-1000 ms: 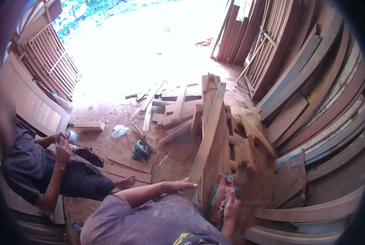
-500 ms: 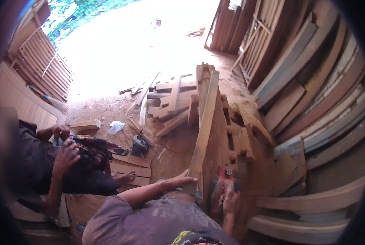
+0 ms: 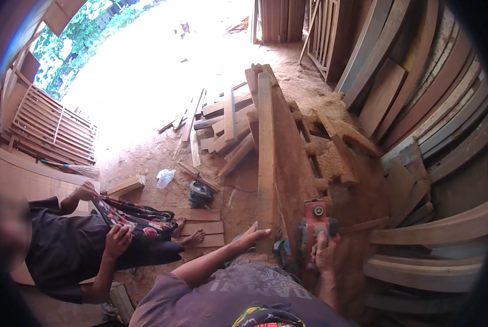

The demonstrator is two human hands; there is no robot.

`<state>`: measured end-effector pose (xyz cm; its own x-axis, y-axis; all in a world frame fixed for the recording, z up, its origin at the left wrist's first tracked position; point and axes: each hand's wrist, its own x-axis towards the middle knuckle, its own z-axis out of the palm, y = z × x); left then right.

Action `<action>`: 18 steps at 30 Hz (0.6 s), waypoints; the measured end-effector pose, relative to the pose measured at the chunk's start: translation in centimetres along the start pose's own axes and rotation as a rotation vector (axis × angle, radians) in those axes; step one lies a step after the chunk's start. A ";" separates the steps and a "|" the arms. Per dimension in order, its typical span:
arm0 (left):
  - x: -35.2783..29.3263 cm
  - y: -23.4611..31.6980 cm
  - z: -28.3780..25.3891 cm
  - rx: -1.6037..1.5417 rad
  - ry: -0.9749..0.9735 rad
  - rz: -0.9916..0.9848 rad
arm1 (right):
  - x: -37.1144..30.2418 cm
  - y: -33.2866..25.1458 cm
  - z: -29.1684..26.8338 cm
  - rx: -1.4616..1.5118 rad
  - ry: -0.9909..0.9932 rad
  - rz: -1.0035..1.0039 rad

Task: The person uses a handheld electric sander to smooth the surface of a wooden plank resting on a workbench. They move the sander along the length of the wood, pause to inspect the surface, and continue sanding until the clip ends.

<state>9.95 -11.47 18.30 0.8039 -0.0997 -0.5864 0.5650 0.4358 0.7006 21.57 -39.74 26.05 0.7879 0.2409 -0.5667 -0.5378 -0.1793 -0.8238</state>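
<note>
Pale printed capital letters run across the wearer's faded purple shirt

Pwr tool red w/ dk grey parts; plank lt brn. Person's shirt greyish purple w/ pale print. Co-worker's shirt v. dk; cloth blk w/ red/pink floral patt. Bag wht, floor reddish brn, foliage grn.
</note>
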 end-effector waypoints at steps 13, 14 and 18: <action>7.4 7.9 0.8 0.029 0.104 -0.018 | 0.6 0.4 -0.4 -0.021 -0.007 -0.005; 7.5 7.8 1.0 0.007 0.109 -0.019 | 0.8 0.6 -0.4 -0.022 -0.005 -0.027; 7.5 7.4 1.4 -0.019 0.153 -0.016 | 1.1 1.3 -0.3 -0.034 -0.008 -0.044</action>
<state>20.43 -10.24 19.70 0.7560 0.0300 -0.6539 0.5732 0.4520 0.6835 21.80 -40.00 24.40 0.8080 0.2566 -0.5303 -0.4920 -0.2011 -0.8470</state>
